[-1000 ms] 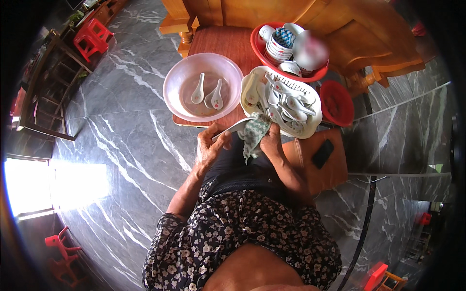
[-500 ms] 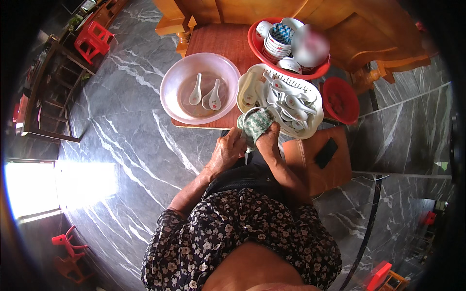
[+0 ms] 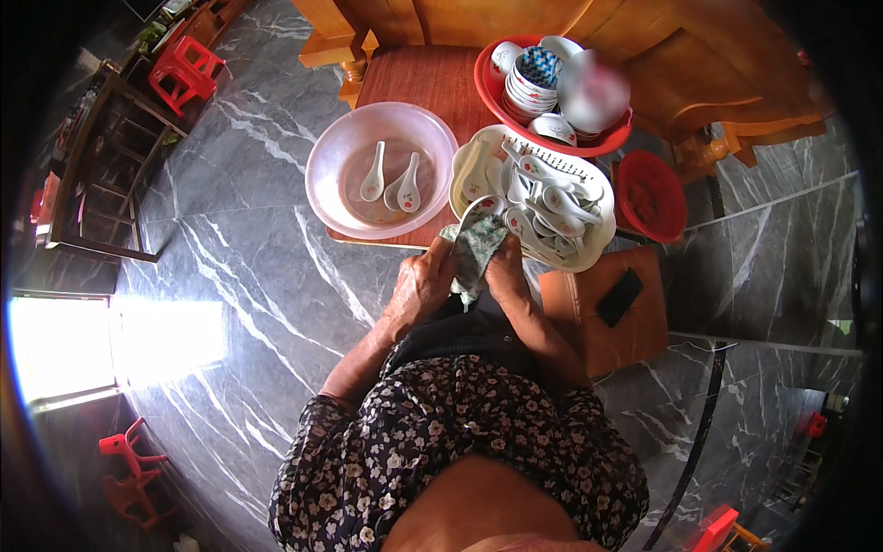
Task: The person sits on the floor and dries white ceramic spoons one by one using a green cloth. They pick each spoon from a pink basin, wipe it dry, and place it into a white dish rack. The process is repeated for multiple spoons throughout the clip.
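A white soup spoon (image 3: 481,211) with a red flower pattern points its bowl away from me, over the near edge of a white basket. Around its lower part hangs a green and white cloth (image 3: 476,250). My left hand (image 3: 427,279) is closed at the cloth's left side, by the hidden spoon handle. On the other side my right hand (image 3: 504,269) grips the cloth. Many similar spoons (image 3: 543,207) lie piled in the white basket (image 3: 596,241). To the left, several white spoons (image 3: 372,181) lie in a translucent pinkish basin (image 3: 322,202).
Both containers stand on a reddish wooden table (image 3: 405,78). Behind the basket, a red basin (image 3: 486,87) holds stacked bowls (image 3: 529,97). A smaller red basin (image 3: 676,207) stands at the right. A dark phone (image 3: 620,297) lies on a brown stool (image 3: 579,336).
The cloth, which covered the spoon's bowl, has slid down toward me, and the flowered bowl now shows. Both hands stay close together in nearly the same place.
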Demonstrator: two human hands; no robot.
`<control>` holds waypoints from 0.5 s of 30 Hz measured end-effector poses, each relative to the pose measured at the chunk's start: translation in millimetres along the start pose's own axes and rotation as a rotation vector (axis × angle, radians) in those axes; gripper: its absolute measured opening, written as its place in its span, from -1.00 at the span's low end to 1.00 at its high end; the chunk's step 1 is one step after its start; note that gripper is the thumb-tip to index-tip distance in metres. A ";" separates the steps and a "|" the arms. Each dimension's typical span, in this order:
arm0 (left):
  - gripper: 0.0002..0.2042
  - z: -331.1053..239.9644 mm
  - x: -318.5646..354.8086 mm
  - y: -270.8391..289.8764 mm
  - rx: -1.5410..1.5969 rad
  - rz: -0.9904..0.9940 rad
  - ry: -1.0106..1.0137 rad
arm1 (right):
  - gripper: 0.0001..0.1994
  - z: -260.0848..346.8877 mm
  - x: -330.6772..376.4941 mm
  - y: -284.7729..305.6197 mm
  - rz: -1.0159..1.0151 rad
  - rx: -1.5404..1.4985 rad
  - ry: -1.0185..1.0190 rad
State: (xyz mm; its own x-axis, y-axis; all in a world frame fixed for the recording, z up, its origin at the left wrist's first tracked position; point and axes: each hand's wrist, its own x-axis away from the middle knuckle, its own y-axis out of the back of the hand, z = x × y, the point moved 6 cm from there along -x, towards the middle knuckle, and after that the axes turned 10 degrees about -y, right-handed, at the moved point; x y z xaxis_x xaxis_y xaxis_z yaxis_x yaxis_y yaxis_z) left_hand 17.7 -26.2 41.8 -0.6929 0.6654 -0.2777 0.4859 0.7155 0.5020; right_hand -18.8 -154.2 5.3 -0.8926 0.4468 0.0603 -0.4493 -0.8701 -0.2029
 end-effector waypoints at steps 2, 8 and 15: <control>-0.91 1.0 0.4 1.9 -0.033 0.020 -0.010 | -0.92 4.4 -2.7 5.1 -0.015 0.069 0.048; -0.88 2.5 1.0 4.9 -0.003 0.050 -0.029 | -0.88 3.1 -12.1 25.5 -0.013 -0.146 -0.009; -0.86 -1.7 1.5 13.1 0.003 0.125 0.081 | -0.80 53.3 -9.8 27.8 -0.004 0.705 0.506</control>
State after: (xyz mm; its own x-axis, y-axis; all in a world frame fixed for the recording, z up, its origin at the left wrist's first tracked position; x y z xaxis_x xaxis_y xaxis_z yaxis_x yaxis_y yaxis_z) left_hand 22.1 -16.2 49.4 -0.6678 0.7300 -0.1458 0.5728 0.6289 0.5257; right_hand -24.6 -193.8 51.2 -0.8418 0.3435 -0.4164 -0.5209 -0.7192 0.4598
